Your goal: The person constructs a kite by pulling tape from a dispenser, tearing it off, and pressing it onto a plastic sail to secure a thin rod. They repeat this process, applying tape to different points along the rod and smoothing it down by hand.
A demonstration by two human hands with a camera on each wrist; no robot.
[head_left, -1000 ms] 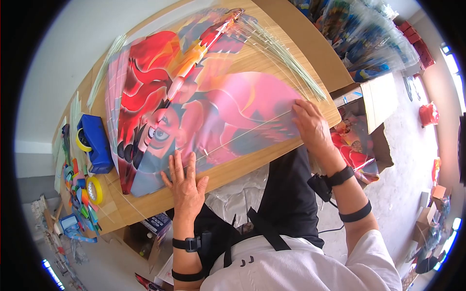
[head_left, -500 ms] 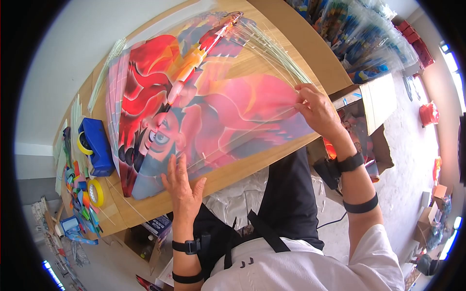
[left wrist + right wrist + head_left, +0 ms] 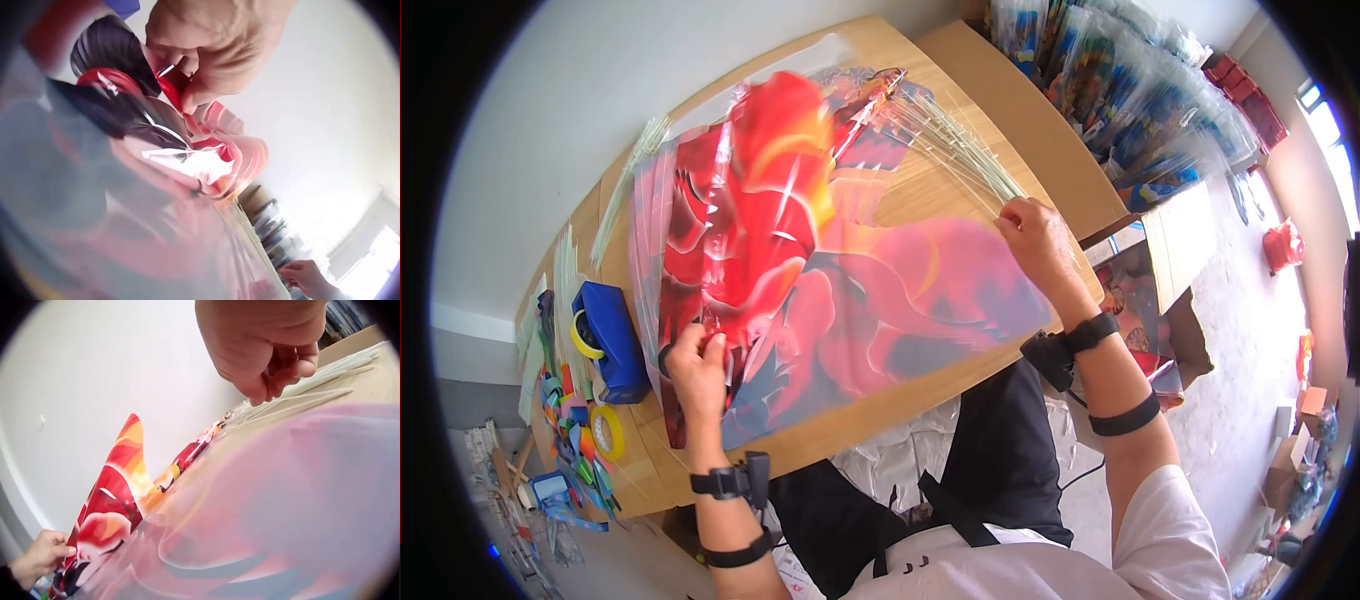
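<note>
In the head view my left hand (image 3: 698, 375) pinches a glossy red printed sheet (image 3: 775, 200) between thumb and fingers; the sheet bends upward off the table. The left wrist view shows the thumb and fingers on its edge, with glossy folds (image 3: 212, 165) beneath. Under it lies a translucent sheet (image 3: 920, 290) showing a blurred red and blue print. My right hand (image 3: 1040, 240), fingers curled, is at the near end of a bundle of thin pale rods (image 3: 960, 145). Its fingertips (image 3: 256, 397) overlap the rods in the right wrist view; I cannot tell whether they hold one.
Left on the wooden table (image 3: 800, 450) are a blue tape dispenser (image 3: 615, 345), a yellow tape roll (image 3: 607, 432) and colourful strips (image 3: 580, 420). More rods (image 3: 625, 190) lie along the far left edge. Cardboard boxes (image 3: 1040, 130) and bagged items (image 3: 1120, 90) stand at right.
My left hand has moved left from resting on the sheet and has lifted the red printed sheet. The right hand has shifted to the rod bundle; the rod across the sheet no longer shows there.
</note>
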